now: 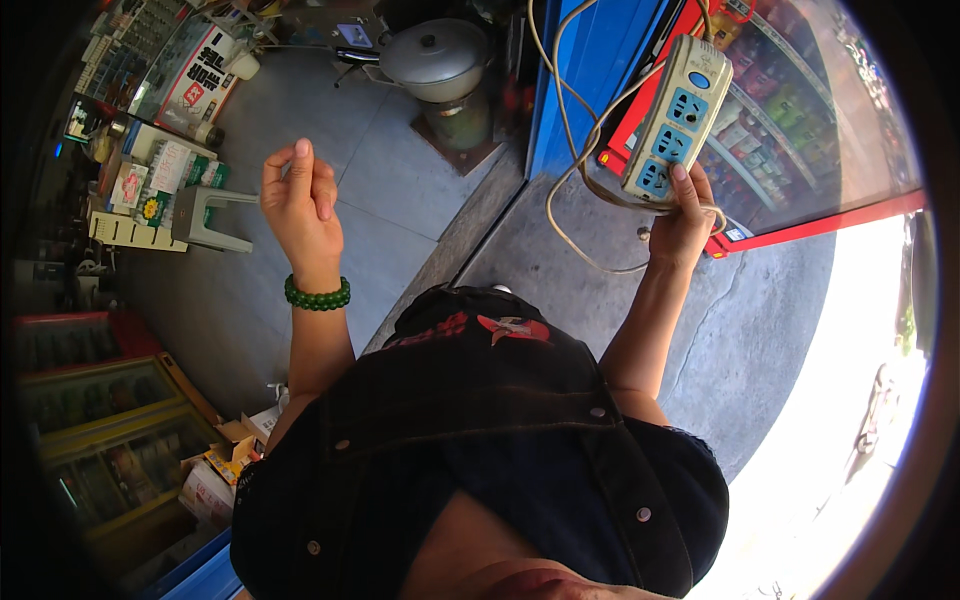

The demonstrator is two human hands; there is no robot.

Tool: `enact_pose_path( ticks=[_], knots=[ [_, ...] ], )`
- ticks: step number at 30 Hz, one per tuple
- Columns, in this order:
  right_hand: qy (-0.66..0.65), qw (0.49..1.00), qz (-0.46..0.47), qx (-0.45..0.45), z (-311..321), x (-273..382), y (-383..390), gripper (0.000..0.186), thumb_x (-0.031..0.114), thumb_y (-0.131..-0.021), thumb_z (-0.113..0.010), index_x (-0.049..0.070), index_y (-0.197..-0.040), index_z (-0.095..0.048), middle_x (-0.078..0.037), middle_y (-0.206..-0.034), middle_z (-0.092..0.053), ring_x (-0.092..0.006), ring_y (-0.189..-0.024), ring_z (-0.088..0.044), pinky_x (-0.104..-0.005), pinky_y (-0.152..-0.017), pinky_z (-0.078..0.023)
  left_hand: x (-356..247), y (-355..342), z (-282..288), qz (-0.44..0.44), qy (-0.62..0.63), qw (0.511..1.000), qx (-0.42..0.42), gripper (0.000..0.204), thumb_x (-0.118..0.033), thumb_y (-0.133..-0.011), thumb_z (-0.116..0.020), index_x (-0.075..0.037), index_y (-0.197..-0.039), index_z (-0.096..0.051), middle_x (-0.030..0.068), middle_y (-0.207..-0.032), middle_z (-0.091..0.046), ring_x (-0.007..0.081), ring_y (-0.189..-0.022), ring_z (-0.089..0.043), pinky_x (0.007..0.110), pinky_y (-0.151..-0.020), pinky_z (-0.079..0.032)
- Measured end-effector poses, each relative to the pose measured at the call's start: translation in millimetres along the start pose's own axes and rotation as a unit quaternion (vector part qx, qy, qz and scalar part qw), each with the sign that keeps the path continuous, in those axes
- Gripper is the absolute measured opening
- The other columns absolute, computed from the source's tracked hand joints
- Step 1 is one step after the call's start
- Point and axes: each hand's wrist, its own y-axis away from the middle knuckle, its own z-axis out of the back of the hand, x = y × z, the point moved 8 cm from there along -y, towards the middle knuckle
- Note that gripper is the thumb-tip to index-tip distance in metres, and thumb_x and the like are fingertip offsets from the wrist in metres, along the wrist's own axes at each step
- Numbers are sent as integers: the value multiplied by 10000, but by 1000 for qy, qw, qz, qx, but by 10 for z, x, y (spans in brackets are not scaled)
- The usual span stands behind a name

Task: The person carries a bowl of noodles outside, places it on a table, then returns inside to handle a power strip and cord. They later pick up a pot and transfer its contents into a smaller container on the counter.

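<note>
My right hand grips the lower end of a power strip, its thumb on the face beside the lowest socket. The strip is off-white with several blue sockets and a blue oval button, and it is held tilted, upper end leaning right. A beige cable hangs in loops to its left and passes by my right fingers. Raised on the left, my left hand has its fingers curled in, thumb along them, and nothing shows in it. A green bead bracelet circles that wrist.
A glass-door drinks cooler with a red frame stands at right, beside a blue panel. Ahead is a lidded grey pot on a stove. A grey stool and boxes are at left; display cases stand lower left.
</note>
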Motion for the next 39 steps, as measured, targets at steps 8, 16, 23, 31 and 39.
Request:
enact_pose_path(
  ticks=[8,16,23,31,39],
  knots=[
    [-5,1000,-19,15,-58,-84,-27,346,54,-797,-720,-68,-1106,-624,-121,-982,-688,-166,-878,-644,-289,-855,-494,-58,127,69,-63,-49,981,-175,136,-174,-939,-608,-49,-977,-572,51,-800,-618,100,-519,-494,230,-512,-368],
    [-13,999,-24,30,-48,-123,-90,333,44,-793,-713,-61,-1098,-629,-124,-991,-684,-170,-904,-638,-292,-866,-486,-85,196,-92,-23,-86,990,-106,165,-176,-940,-606,-31,-1010,-570,50,-840,-611,147,-659,-589,251,-666,-439],
    [-6,999,-25,22,-55,-115,-92,351,48,-780,-726,-58,-1099,-627,-110,-990,-678,-162,-893,-626,-285,-855,-475,112,157,31,56,-170,980,-84,263,-195,-934,-612,-35,-1132,-546,92,-993,-599,172,-899,-610,284,-807,-463],
    [-13,999,-40,34,-151,-60,-21,370,58,-776,-733,-61,-1103,-608,-116,-1002,-674,-164,-910,-620,-283,-861,-463,148,221,-497,-7,-215,975,58,442,-116,-913,-599,-33,-1314,-435,129,-1355,-425,241,-1290,-383,373,-1032,-368],
    [-31,997,-60,46,-221,-60,7,353,55,-774,-735,-60,-1088,-620,-130,-997,-682,-172,-896,-637,-294,-855,-486,201,179,-571,9,-236,969,76,421,-116,-906,-601,-28,-1292,-458,119,-1345,-438,228,-1276,-396,370,-1046,-337]
  ],
)
